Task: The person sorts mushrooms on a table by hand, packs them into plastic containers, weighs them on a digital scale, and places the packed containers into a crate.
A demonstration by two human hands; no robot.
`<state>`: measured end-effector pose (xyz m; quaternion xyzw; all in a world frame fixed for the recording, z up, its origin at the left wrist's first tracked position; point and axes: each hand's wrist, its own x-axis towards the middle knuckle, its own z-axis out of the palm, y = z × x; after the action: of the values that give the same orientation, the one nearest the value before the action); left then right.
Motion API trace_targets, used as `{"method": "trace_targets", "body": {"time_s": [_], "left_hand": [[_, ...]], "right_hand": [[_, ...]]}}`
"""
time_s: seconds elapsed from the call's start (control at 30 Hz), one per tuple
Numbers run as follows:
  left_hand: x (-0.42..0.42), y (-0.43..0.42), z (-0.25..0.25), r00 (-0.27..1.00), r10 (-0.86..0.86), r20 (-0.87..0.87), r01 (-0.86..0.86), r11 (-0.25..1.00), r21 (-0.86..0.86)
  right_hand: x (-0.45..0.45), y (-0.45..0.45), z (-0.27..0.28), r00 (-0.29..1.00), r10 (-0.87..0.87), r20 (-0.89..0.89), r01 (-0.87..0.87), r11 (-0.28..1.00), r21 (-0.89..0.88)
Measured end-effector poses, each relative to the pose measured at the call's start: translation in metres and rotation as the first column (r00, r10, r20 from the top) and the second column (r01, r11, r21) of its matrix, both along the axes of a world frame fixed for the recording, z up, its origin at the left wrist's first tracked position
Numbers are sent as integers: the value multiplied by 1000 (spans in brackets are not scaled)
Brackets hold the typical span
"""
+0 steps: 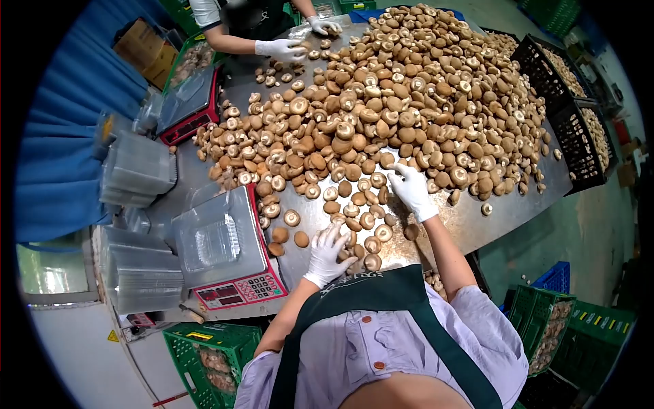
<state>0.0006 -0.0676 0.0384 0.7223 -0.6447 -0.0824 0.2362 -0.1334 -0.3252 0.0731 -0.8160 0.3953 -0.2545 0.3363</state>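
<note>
Closest to me are two orange buttons down my pale shirt and one dark green apron. By my left side stands one green crate holding bagged goods; low on my right are two more green crates and one blue crate.

My two hands wear white gloves. My left hand is over loose mushrooms at the near edge of the metal table, its fingers slightly spread; I cannot tell whether they are clamped on one. My right hand reaches farther, fingertips at the edge of the big mushroom pile; whether they pinch anything, I cannot tell.

Left of my left hand, three mushrooms lie brown cap up beside the nearer of two red-trimmed scales, which bears one clear tray. Two tall stacks of clear trays stand beyond it to the left.

The pile holds too many mushrooms to count and spreads across the table's far side. At its right are at least two black crates filled with mushrooms. Across the table, one co-worker has two white-gloved hands near the pile's far left edge.
</note>
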Motion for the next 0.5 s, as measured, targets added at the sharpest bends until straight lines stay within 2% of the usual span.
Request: {"method": "trace_targets", "body": {"time_s": [0.03, 0.1, 0.17, 0.23, 0.3, 0.37, 0.43, 0.47, 0.5], "left_hand": [[-1, -1, 1, 999, -20, 30, 20, 1000, 12], [0, -6, 5, 999, 17, -34, -18, 999, -33], [8, -15, 5, 992, 126, -1, -126, 989, -82], [19, -26, -3, 958, 276, 71, -273, 961, -46], [28, -40, 4, 936, 353, 10, -351, 934, -59], [29, -44, 6, 935, 351, 44, -354, 933, 66], [30, -43, 3, 977, 204, 55, -211, 960, 186], [27, -40, 2, 984, 174, 36, -178, 970, 166], [24, -38, 1, 983, 170, -76, -158, 977, 142]], "right_hand": [[9, 0, 6, 1000, 17, -26, -18, 999, -48], [30, -1, -6, 989, 129, -76, -138, 982, -130], [44, 16, -22, 936, 237, -259, -274, 955, -113], [48, 52, -31, 923, 227, -310, -322, 898, -300], [38, 76, -16, 834, 361, -418, -501, 812, -298], [29, 89, -21, 803, 459, -380, -566, 787, -247], [17, 97, -26, 819, 485, -305, -560, 790, -248], [12, 98, -25, 828, 474, -300, -549, 796, -256], [7, 97, -24, 828, 473, -300, -547, 798, -253]]}}
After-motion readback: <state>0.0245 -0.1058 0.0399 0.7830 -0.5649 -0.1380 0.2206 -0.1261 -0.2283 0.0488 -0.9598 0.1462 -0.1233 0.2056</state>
